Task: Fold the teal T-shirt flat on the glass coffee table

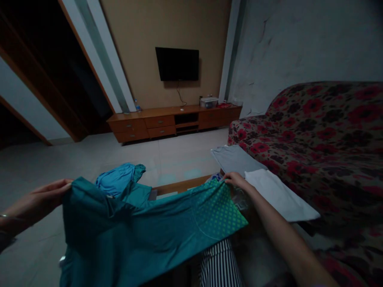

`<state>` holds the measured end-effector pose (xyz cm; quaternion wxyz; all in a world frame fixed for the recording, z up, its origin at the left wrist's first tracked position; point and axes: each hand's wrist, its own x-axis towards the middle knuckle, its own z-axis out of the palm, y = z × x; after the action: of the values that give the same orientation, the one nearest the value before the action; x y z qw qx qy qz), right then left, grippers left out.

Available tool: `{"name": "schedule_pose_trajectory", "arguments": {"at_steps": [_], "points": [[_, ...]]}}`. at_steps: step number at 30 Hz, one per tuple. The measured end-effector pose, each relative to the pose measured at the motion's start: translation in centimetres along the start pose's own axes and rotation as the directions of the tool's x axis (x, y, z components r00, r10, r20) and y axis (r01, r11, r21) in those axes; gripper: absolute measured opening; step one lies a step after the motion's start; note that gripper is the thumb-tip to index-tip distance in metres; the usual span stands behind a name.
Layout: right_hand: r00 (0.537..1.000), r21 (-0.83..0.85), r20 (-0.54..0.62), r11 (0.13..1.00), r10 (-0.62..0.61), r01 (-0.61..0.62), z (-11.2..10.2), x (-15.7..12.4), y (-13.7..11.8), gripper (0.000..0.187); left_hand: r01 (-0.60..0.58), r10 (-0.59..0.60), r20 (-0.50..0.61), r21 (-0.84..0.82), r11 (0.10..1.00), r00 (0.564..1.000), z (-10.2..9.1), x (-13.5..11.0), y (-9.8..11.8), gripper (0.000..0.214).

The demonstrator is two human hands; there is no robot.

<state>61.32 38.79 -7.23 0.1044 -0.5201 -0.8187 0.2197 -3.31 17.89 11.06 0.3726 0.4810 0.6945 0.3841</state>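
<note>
Beside a red-flowered sofa (323, 151), a teal garment with a green dotted panel (149, 227) stretches wide above striped trousers (220, 265), with open floor (36, 167) beyond its left end. The left hand (44, 195) and right hand (236, 181) each clamp a top edge between pinched fingers; a folded white cloth (278, 195) lies just beside the right hand.

Teal garment (128, 235), lower hem cut off at 6 o'clock; at 9 o'clock from my right hand (236, 180), a small patterned item (216, 177), half hidden, too dim to tell
</note>
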Motion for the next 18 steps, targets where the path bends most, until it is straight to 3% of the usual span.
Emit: {"name": "schedule_pose_trajectory", "arguments": {"at_steps": [2,5,7,9,10,11,14,16,18], "points": [[1.000,-0.010,0.006,1.000,0.021,-0.021,1.5,3.0,0.5,0.022,0.048,-0.047,0.008,-0.029,0.998,0.999,0.0,3.7,-1.5,0.037],[0.998,-0.040,0.022,0.997,0.064,-0.063,4.4,6.4,1.3,0.018,0.128,-0.128,-0.079,-0.003,0.992,0.989,1.2,8.4,-4.6,0.043],[0.996,-0.062,0.026,0.994,0.089,-0.087,6.3,7.6,1.8,0.017,0.173,-0.151,-0.184,0.113,0.978,0.971,2.9,10.4,-6.5,0.046],[0.994,-0.079,0.020,0.991,0.109,-0.107,8.0,8.2,2.3,0.018,0.154,-0.075,-0.228,0.351,0.924,0.971,5.5,11.4,-8.0,0.047],[0.993,-0.085,0.014,0.990,0.116,-0.115,8.6,8.3,2.6,0.018,0.094,-0.029,-0.144,0.466,0.880,0.989,6.9,11.6,-8.6,0.045],[0.993,-0.089,0.006,0.989,0.121,-0.120,9.1,8.3,2.9,0.019,-0.041,0.054,-0.008,0.556,0.830,0.999,8.5,11.7,-9.0,0.044],[0.993,-0.086,-0.015,0.990,0.115,-0.116,10.3,8.1,3.8,0.020,-0.165,0.070,0.179,0.599,0.783,0.981,13.4,11.6,-10.2,0.032],[0.994,-0.088,-0.046,0.990,0.102,-0.106,10.9,7.8,4.4,0.020,-0.281,0.087,0.312,0.654,0.703,0.946,16.2,11.4,-11.0,0.022],[0.991,-0.088,-0.093,0.991,0.091,-0.100,11.5,7.6,4.9,0.019,-0.449,0.123,0.463,0.705,0.550,0.878,18.3,11.1,-11.7,0.021]]}}
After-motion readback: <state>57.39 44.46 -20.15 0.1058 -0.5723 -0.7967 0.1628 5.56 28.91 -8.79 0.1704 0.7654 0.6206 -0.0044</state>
